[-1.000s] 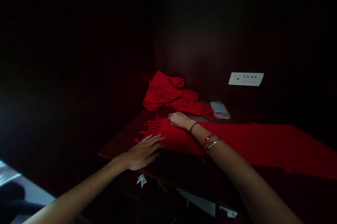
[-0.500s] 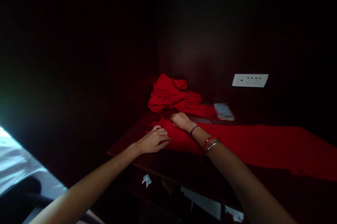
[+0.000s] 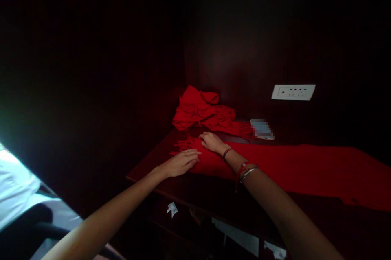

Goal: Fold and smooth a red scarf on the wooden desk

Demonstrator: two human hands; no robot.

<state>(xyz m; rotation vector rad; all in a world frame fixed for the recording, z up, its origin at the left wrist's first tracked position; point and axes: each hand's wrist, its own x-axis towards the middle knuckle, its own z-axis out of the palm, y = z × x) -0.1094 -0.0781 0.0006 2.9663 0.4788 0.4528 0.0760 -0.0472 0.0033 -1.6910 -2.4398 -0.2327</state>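
Observation:
A red fringed scarf (image 3: 293, 166) lies stretched lengthwise across the dark wooden desk (image 3: 149, 166), its tassels at the left end. Flat on that end rests my left hand (image 3: 183, 162), with its fingers stretched out toward the right. Just beyond it, my right hand (image 3: 212, 143) touches the scarf's far edge near the tassels. Its fingers are bent loosely and a little apart, and nothing shows lifted in them. Bracelets circle my right wrist.
Behind the scarf, a crumpled heap of red fringed cloth (image 3: 195, 109) sits in the desk corner. A phone-like object (image 3: 262, 129), its face blurred, lies beside it. A white socket panel (image 3: 293, 92) is on the back wall. White paper scraps (image 3: 172, 209) show below the desktop.
My left fingers have straightened and flattened onto the scarf. The fingers of my right hand have loosened from a tighter curl. The scarf lies almost unchanged; the view has shifted slightly.

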